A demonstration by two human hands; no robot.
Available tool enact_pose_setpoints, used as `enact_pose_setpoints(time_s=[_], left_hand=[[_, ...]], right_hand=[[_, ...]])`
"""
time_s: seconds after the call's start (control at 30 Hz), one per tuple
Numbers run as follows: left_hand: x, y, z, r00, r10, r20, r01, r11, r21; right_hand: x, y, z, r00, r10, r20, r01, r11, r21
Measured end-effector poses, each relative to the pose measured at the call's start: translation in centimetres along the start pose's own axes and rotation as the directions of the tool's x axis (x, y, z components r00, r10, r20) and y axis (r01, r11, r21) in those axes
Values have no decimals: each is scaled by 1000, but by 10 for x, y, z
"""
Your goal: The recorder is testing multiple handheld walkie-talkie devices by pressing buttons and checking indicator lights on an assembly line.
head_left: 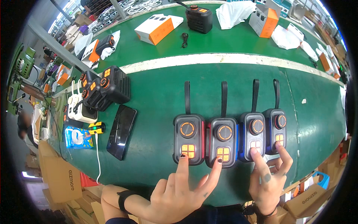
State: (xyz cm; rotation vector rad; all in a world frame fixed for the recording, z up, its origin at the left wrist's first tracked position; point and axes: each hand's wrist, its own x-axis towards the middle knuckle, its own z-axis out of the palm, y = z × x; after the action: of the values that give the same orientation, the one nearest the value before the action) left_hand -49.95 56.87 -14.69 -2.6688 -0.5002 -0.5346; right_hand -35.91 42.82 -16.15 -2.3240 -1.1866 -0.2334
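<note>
Several black portable speakers with a round orange-ringed dial, square buttons and a wrist strap stand in a row. My left hand (175, 198) has two fingers stretched apart. One fingertip presses at the orange buttons of the red-sided leftmost speaker (188, 140); the other touches the lower buttons of the adjacent speaker (225, 143), which has a blue side. Likewise my right hand (269, 186) spreads two fingers. One rests at the pale, lit-looking buttons of the third speaker (256, 136), the other on those of the rightmost speaker (279, 132). Neither hand grips anything.
Left of the row lies a black phone (122, 132). Beyond it are clustered black speakers (116, 85), a white power strip (80, 110), a blue wipes pack (78, 138) and a white cable (97, 158). Across a white divider (223, 58) stand an orange-white box (158, 29) and another speaker (198, 20).
</note>
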Motion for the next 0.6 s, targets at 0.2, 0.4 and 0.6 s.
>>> enact_pose_setpoints(time_s=[0.2, 0.4, 0.6], left_hand=[[3, 1, -8, 991, 72, 114, -76, 997, 30], [-2, 2, 3, 999, 16, 38, -16, 1000, 14], [1, 4, 6, 996, 35, -76, -33, 999, 28]], right_hand=[[2, 1, -2, 1000, -20, 15, 20, 999, -30], [2, 1, -3, 999, -11, 34, 12, 999, -35], [1, 2, 0, 999, -24, 30, 25, 998, -49]])
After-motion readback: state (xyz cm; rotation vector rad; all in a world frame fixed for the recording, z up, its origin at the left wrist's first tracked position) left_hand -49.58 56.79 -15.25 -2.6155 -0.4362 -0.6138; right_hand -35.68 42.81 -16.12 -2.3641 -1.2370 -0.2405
